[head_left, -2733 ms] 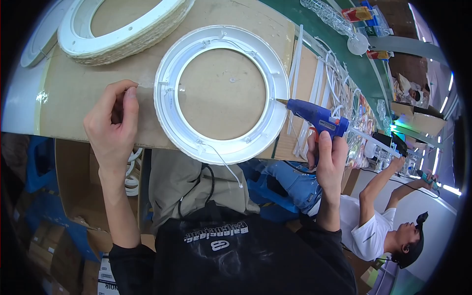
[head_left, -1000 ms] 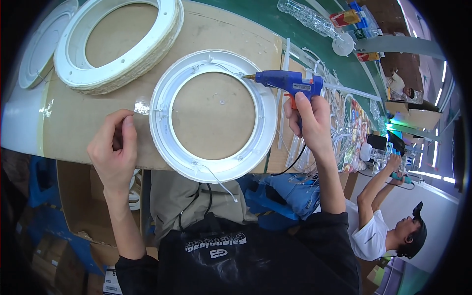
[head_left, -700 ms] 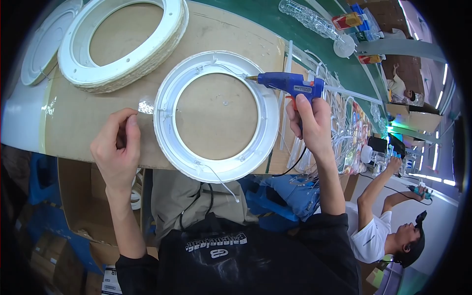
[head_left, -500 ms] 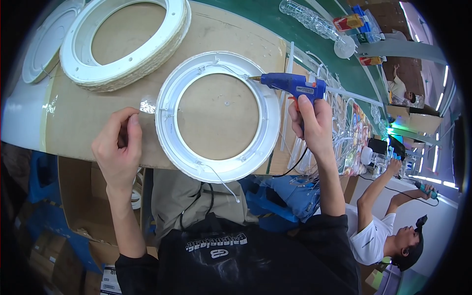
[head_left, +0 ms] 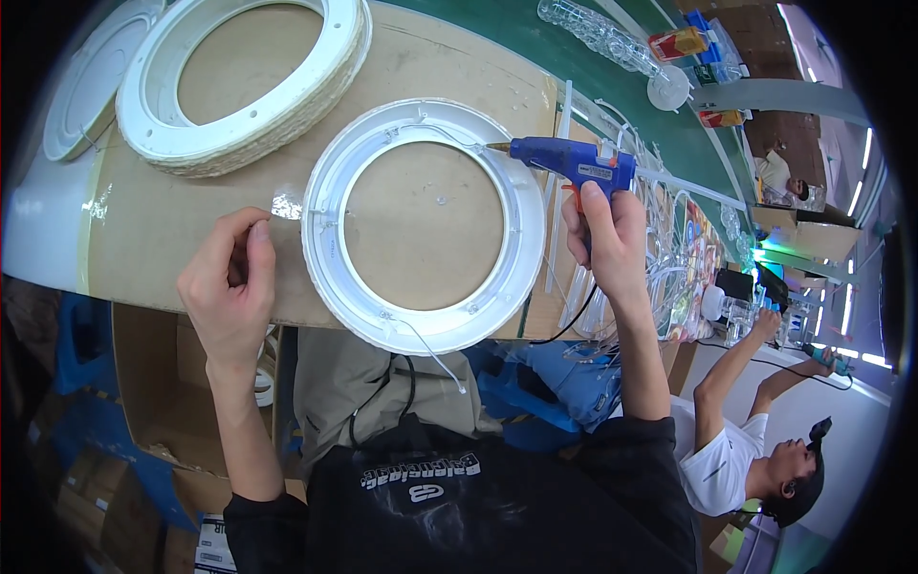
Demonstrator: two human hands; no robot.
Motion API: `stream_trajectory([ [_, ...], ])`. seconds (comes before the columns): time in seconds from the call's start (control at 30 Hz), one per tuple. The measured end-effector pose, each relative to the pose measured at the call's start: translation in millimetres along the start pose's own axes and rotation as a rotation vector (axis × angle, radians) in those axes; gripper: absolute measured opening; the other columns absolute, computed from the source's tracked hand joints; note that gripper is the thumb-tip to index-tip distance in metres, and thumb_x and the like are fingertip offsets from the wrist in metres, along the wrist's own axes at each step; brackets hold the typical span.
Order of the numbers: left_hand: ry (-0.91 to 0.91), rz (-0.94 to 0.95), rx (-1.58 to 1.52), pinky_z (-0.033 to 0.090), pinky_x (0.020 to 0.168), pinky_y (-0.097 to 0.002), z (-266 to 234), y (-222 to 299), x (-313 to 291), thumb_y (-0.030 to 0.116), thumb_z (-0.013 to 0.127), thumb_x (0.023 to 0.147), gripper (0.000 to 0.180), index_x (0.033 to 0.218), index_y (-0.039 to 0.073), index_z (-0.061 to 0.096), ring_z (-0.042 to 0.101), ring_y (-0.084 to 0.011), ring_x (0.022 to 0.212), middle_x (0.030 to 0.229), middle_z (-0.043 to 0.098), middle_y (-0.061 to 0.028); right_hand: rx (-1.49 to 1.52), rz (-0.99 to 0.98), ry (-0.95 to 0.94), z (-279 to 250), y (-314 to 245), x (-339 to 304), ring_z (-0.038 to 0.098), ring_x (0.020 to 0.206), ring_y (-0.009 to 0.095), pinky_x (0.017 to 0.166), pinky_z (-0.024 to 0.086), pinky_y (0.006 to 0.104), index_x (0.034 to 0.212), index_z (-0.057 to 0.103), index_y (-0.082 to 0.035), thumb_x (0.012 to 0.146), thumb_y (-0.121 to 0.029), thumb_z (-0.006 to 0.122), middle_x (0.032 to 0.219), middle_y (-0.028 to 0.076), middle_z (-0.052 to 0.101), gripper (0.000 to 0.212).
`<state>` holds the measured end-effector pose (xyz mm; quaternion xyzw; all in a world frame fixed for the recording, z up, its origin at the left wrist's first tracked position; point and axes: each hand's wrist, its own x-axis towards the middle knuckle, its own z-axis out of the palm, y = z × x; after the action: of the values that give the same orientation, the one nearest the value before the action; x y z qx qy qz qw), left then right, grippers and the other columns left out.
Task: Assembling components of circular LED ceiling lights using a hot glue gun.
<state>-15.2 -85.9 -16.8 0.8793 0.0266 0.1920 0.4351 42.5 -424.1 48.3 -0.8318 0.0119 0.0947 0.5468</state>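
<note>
A blue hot glue gun is in my right hand, which is wrapped round its grip near the red trigger. Its brass nozzle points left, over the upper right of a white ring-shaped frame. That frame lies on the cardboard-covered table, with a thin wire and clear glue blobs along its inner channel. Another thin white wire hangs over the ring's near edge. To the left of the ring, my left hand is curled with thumb and forefinger close together. I see nothing in it, and it does not touch the ring.
A thicker white ring with a textured side stands at the far left, beside a white round piece. Clear glue sticks and tangled wires lie to the right. A cardboard box is below left. A co-worker sits at the right.
The glue gun's nozzle has lifted and shifted very slightly to the right. My left hand and the ring stay in place.
</note>
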Motion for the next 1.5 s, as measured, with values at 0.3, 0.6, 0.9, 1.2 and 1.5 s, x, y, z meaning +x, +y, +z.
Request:
stream_trajectory([
  [0.3,0.000,0.007,0.016,0.038,0.049,-0.0226,-0.4,0.3,0.7,0.001,0.065,0.090,0.006,0.095,0.000,0.068,0.050,-0.0062,0.055,0.068,0.060,-0.0019,-0.005,-0.006,-0.008,0.5,0.8,1.1,0.044,0.044,0.007,0.038,0.029,0.0216,0.088,0.054,-0.001,0.104,-0.025,0.048,0.069,0.002,0.053,0.029],
  [0.6,-0.002,0.002,0.004,0.039,0.049,-0.0223,-0.1,0.8,0.5,0.002,0.065,0.090,0.005,0.095,0.000,0.067,0.050,-0.0062,0.055,0.069,0.061,-0.0018,-0.039,-0.022,0.011,1.2,1.7,-0.5,0.043,0.045,0.006,0.039,0.029,0.0213,0.094,0.054,0.002,0.104,-0.021,0.048,0.069,0.002,0.051,0.026],
  [0.9,0.000,-0.002,0.019,0.040,0.050,-0.0227,-0.7,-0.1,1.0,0.002,0.065,0.090,0.005,0.095,0.000,0.067,0.051,-0.0067,0.055,0.069,0.061,-0.0025,-0.044,-0.023,0.024,2.9,0.5,-2.8,0.041,0.045,0.006,0.038,0.030,0.0213,0.091,0.052,0.001,0.104,-0.019,0.047,0.068,0.001,0.048,0.024],
  [1.2,0.003,0.002,0.004,0.041,0.051,-0.0235,0.2,1.2,0.8,0.002,0.065,0.091,0.005,0.095,0.000,0.067,0.051,-0.0077,0.056,0.069,0.061,-0.0030,-0.032,-0.017,0.005,1.6,1.1,-4.2,0.040,0.045,0.006,0.039,0.030,0.0212,0.095,0.054,0.003,0.104,-0.020,0.047,0.067,0.001,0.047,0.025],
  [1.5,0.003,0.009,0.013,0.042,0.051,-0.0243,-0.5,2.6,1.1,0.003,0.065,0.091,0.005,0.095,0.000,0.067,0.052,-0.0087,0.055,0.069,0.061,-0.0037,-0.060,-0.043,0.026,1.4,1.9,-4.3,0.044,0.044,0.006,0.038,0.030,0.0212,0.100,0.055,0.004,0.104,-0.020,0.047,0.073,0.004,0.056,0.025],
])
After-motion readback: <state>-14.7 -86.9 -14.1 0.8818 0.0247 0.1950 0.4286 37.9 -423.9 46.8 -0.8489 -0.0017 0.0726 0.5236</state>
